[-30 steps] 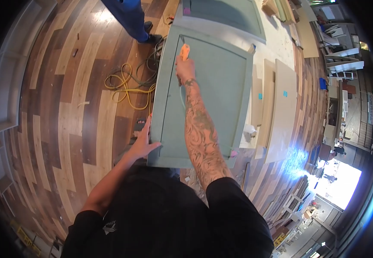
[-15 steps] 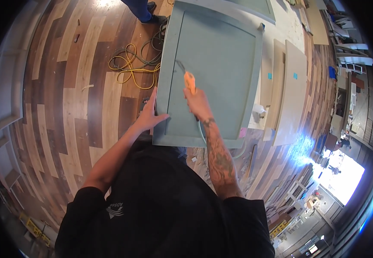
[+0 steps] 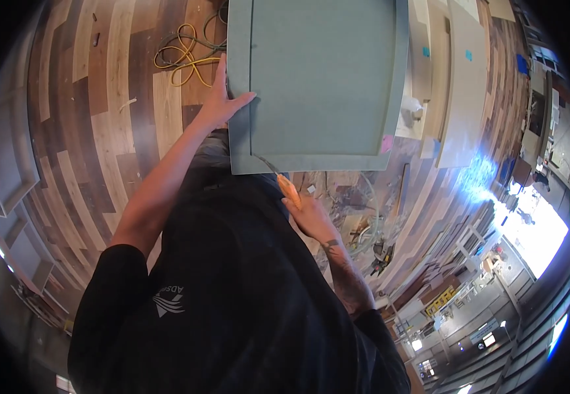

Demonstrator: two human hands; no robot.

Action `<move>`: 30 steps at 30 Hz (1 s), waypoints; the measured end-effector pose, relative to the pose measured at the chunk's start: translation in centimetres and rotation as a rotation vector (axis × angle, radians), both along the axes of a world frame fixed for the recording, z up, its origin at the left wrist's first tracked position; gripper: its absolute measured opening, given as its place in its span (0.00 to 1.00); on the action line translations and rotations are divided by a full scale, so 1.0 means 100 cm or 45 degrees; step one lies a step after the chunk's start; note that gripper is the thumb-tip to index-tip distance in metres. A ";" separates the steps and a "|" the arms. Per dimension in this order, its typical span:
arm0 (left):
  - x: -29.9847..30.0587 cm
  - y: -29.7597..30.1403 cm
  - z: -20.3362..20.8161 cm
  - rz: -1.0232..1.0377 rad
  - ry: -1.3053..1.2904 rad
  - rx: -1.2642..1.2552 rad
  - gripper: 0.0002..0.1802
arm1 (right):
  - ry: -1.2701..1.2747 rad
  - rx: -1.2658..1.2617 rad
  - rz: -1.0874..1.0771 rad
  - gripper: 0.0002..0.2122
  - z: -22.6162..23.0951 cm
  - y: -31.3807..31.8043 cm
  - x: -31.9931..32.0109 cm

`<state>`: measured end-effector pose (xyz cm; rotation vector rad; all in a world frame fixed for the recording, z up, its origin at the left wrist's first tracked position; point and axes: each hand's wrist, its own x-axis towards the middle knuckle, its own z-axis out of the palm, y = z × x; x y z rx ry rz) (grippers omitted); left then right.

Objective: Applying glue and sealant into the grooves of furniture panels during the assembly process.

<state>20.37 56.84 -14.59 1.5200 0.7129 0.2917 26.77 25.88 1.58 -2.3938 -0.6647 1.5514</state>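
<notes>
A grey-green cabinet door (image 3: 324, 79) with a raised frame and a recessed panel lies flat in front of me. My left hand (image 3: 220, 105) grips its left edge, thumb resting on the frame and the other fingers down along the side, partly hidden. In my right hand (image 3: 311, 215) is an orange air blow gun (image 3: 289, 190) with a thin, bent dark nozzle. The nozzle tip is at the near left corner of the recess; whether it touches the surface I cannot tell. A pale hose (image 3: 377, 210) loops to the right of my right hand.
Yellow and dark cords (image 3: 189, 59) lie coiled on the plank floor (image 3: 114, 131) left of the door. Pale panels (image 3: 465, 85) with blue tape are to the right. A white cabinet box (image 3: 12, 151) stands at far left. Clutter and tools (image 3: 383, 253) lie at the lower right.
My right hand has drawn the blow gun back toward me, from the door's left middle to its near left corner. The view has shifted, and my left hand stays on the left edge.
</notes>
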 end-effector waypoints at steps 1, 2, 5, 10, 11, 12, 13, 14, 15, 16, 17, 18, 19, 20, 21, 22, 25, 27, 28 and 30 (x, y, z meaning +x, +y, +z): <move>-0.006 -0.010 -0.006 0.035 0.024 0.171 0.64 | 0.010 -0.018 -0.002 0.21 0.001 -0.010 0.000; -0.009 -0.012 -0.008 0.066 0.043 0.359 0.63 | 0.018 -0.021 -0.008 0.21 -0.001 -0.010 0.002; -0.002 -0.028 0.028 -0.045 0.258 1.077 0.61 | 0.020 -0.131 -0.034 0.21 0.011 -0.014 0.019; -0.023 -0.053 0.049 -0.728 0.060 1.223 0.29 | -0.095 -0.130 -0.125 0.20 0.033 -0.049 0.066; -0.029 -0.061 0.050 -0.724 0.038 1.220 0.29 | -0.115 -0.138 -0.130 0.20 0.035 -0.065 0.077; -0.035 -0.068 0.048 -0.892 0.012 1.123 0.28 | -0.168 -0.134 -0.193 0.21 0.032 -0.085 0.090; -0.037 -0.075 0.048 -1.058 -0.023 1.017 0.26 | -0.227 -0.139 -0.257 0.22 0.035 -0.099 0.101; -0.039 -0.081 0.051 -1.060 -0.048 1.015 0.26 | -0.269 -0.217 -0.297 0.22 0.038 -0.105 0.112; -0.041 -0.085 0.055 -1.160 0.013 0.981 0.27 | -0.310 -0.295 -0.335 0.21 0.042 -0.107 0.122; -0.040 -0.089 0.059 -1.258 0.076 0.950 0.28 | -0.358 -0.358 -0.427 0.21 0.046 -0.109 0.130; -0.033 -0.092 0.062 -1.262 0.047 0.957 0.28 | -0.381 -0.362 -0.444 0.21 0.045 -0.120 0.139; -0.026 -0.099 0.067 -1.241 0.136 0.865 0.31 | -0.425 -0.367 -0.425 0.21 0.042 -0.135 0.148; -0.020 -0.105 0.072 -1.218 0.226 0.776 0.34 | -0.468 -0.369 -0.407 0.22 0.039 -0.150 0.152; -0.018 -0.109 0.072 -1.209 0.228 0.796 0.34 | -0.483 -0.388 -0.380 0.22 0.035 -0.151 0.151; -0.019 -0.115 0.068 -1.162 0.190 0.791 0.35 | -0.478 -0.418 -0.445 0.23 0.033 -0.142 0.145; -0.020 -0.120 0.066 -1.116 0.154 0.789 0.37 | -0.472 -0.446 -0.511 0.23 0.031 -0.135 0.139; -0.011 -0.135 0.062 -1.107 0.083 0.667 0.38 | -0.564 -0.357 -0.525 0.23 0.007 -0.144 0.128; -0.009 -0.134 0.063 -1.097 0.044 0.601 0.38 | -0.605 -0.269 -0.488 0.23 0.005 -0.114 0.124; -0.006 -0.131 0.064 -1.122 0.076 0.559 0.37 | -0.669 -0.266 -0.515 0.23 0.001 -0.100 0.126; 0.000 -0.131 0.066 -1.153 0.098 0.524 0.37 | -0.743 -0.261 -0.552 0.23 -0.009 -0.088 0.137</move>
